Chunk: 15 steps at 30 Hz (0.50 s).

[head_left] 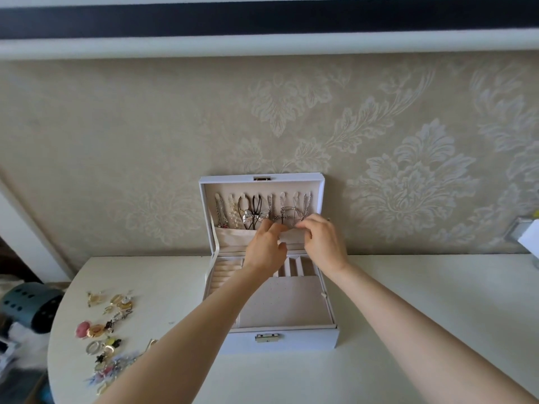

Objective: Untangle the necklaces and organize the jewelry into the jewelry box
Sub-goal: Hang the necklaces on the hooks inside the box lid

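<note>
A white jewelry box (pixel 280 338) stands open on the table against the wall. Its raised lid (pixel 261 182) carries several necklaces (pixel 253 211) hanging from hooks, their ends tucked into a fabric pocket (pixel 233 237). Both my hands reach up to the lid's right half. My left hand (pixel 267 246) and my right hand (pixel 320 240) each pinch a thin silver necklace with a cross pendant (pixel 284 218) just above the pocket's edge. The box's beige tray (pixel 287 304) lies below my forearms, with ring rolls at its left.
A pile of loose jewelry (pixel 108 325), earrings and brooches, lies on the white table (pixel 408 316) at the left near its rounded edge. A dark grey-blue object (pixel 32 304) sits beyond the table's left edge. A white item (pixel 529 237) is at the far right.
</note>
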### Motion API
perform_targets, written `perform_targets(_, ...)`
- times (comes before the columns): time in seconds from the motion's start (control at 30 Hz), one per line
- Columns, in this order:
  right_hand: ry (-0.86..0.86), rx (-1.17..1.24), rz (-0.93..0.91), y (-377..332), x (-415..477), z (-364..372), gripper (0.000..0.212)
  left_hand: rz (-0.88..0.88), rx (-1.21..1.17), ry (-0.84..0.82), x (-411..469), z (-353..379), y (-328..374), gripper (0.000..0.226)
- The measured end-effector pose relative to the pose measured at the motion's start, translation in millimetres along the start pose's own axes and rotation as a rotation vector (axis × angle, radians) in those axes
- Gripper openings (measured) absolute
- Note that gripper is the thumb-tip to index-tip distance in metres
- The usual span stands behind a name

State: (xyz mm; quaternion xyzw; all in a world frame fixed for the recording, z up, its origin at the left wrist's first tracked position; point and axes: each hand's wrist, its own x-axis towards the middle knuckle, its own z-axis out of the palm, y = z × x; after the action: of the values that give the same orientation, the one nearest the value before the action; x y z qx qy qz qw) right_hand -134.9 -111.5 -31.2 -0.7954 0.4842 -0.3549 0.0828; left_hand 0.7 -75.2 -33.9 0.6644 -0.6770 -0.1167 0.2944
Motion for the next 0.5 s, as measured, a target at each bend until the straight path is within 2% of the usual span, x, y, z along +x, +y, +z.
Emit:
perform_targets(0.1,-0.072,-0.071,-0.008,-1,-6,0,0.04,0.035,0.021,0.02,-5,-1,-2,0.042)
perform_targets(0.17,-0.022,-0.058,0.017,-3,-15,-2,0.042,0.051,0.012,0.067,-11,-2,-4,0.038)
perform_targets(0.23,0.073,-0.049,0.088,-3,-27,-4,0.036,-0.004,0.034,0.168,-22,-6,-7,0.032)
perform_targets(0.3,0.098,-0.089,0.238,-3,-38,-8,0.025,-0.106,0.089,0.309,-35,-13,-14,0.029)
perform_targets(0.4,-0.086,-0.213,0.445,0,-50,-14,0.033,-0.224,0.13,0.419,-59,-24,-32,0.035)
perform_targets(0.5,-0.298,-0.276,0.504,3,-57,-13,0.039,-0.362,0.194,0.415,-79,-32,-48,0.039)
